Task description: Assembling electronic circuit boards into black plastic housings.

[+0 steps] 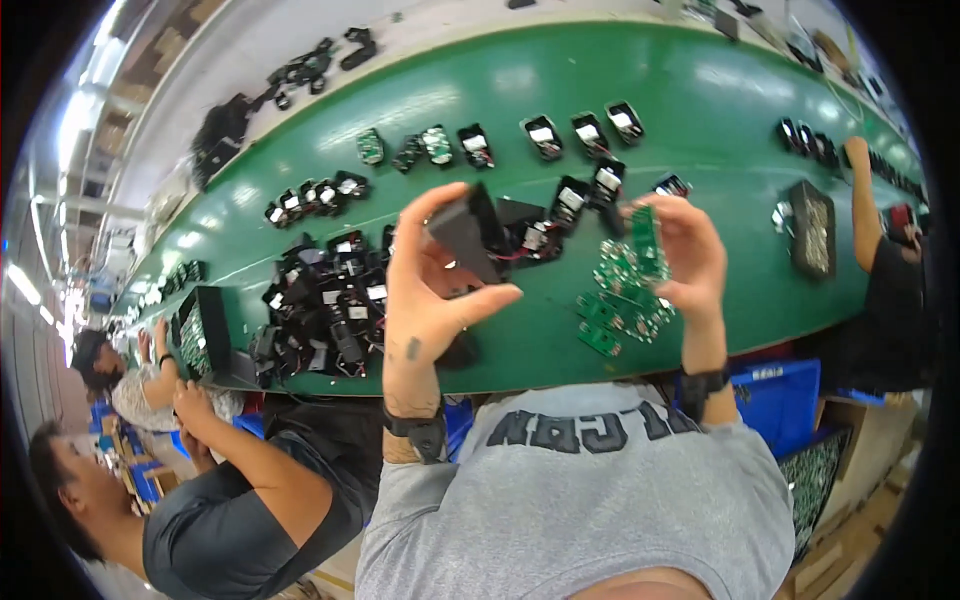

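My left hand grips a black plastic housing, thumb below and fingers curled over its far side. Thin wires trail from the right side of the housing. In my right hand a green circuit board is pinched between thumb and fingers, held upright. Under and beside that hand lies a loose pile of green circuit boards. Just beyond my hands, open black housings with white-labelled parts inside rest on the green table.
A heap of black housings lies left of my left hand. More housings stand in a row farther back. A box of small parts sits at right, a bin of boards at left. Co-workers sit on both sides.
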### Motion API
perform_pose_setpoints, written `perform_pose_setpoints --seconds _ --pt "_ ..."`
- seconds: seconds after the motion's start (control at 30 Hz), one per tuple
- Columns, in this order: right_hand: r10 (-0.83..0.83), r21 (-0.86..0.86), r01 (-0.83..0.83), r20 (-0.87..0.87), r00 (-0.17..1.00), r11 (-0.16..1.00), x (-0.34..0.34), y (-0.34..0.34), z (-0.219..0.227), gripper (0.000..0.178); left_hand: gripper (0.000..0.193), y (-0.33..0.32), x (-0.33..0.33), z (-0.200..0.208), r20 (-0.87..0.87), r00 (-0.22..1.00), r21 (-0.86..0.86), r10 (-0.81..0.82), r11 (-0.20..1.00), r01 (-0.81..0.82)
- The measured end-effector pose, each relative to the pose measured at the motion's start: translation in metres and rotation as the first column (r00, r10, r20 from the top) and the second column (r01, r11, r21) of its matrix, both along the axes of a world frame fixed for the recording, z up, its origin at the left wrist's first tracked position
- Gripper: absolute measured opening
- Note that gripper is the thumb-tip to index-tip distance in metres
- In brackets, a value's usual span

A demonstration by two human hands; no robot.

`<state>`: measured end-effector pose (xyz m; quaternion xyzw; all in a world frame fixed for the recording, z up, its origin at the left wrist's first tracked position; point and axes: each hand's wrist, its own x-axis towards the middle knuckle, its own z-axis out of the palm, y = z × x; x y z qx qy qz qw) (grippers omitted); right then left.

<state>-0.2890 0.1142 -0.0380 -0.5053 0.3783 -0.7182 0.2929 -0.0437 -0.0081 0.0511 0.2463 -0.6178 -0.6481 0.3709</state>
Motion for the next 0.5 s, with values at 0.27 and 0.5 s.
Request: perform_pose_setpoints --seconds 0.27,0.5 --pt "0.121 -0.025 -0.12 0.03 0.992 0.992 0.005 -0.002 -0.003 0.064 0.086 0.022 -0.039 -0.013 0.135 0.968 0.065 -0.212 0.977 0.205" --pt "0.152 0.027 -0.153 0.036 0.988 0.988 0.002 -0.001 -0.008 0.064 0.084 0.027 -0.047 -0.015 0.165 0.951 0.109 -0.261 0.963 0.245"
